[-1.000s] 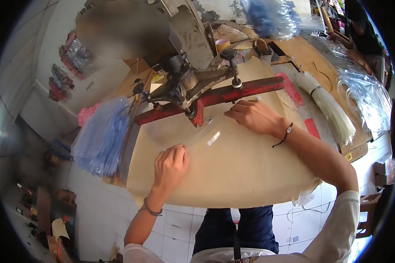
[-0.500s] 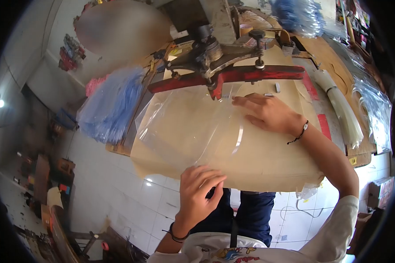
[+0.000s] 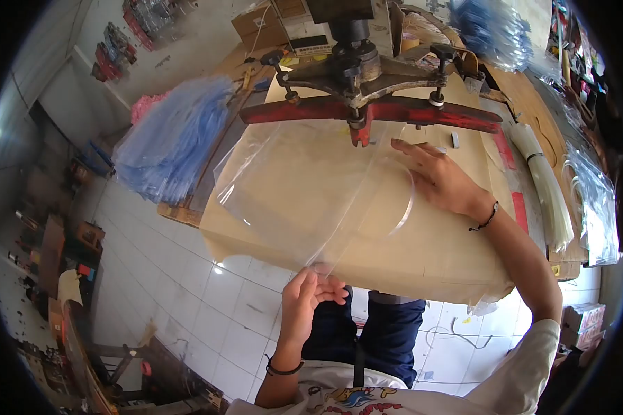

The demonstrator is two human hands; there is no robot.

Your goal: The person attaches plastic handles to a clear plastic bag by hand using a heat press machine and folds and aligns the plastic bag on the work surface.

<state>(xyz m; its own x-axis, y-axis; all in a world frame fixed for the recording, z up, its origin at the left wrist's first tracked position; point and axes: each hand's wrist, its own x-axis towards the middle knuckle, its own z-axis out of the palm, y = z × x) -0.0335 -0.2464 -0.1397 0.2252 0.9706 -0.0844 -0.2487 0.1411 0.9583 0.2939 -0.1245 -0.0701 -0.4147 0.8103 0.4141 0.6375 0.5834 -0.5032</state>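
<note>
A clear plastic sheet (image 3: 291, 187) lies over the brown paper-covered table top (image 3: 429, 259), its far edge beneath the red bar (image 3: 294, 111) of a metal press. At the sheet's near corner, by the table's front edge, my left hand (image 3: 304, 297) pinches the plastic between thumb and fingers. My right hand (image 3: 450, 181) rests palm down at the sheet's right side, fingers stretched toward the red pointed tip (image 3: 360, 135) under the bar. A curved, shiny plastic edge (image 3: 407, 207) arches up beside that hand.
Bluish plastic sheets (image 3: 176, 142) are stacked at the left. A bundle of pale strips (image 3: 543, 187) lies at the right, beside more clear plastic (image 3: 597, 207). The press head (image 3: 353, 66) stands over the table's back. A small metal piece (image 3: 455, 140) sits behind my right hand.
My left hand has turned and closed on the sheet's near corner. My right hand stays by the red tip, its fingers shifted slightly. The camera view has moved; the sheet's right edge now bows up more.
</note>
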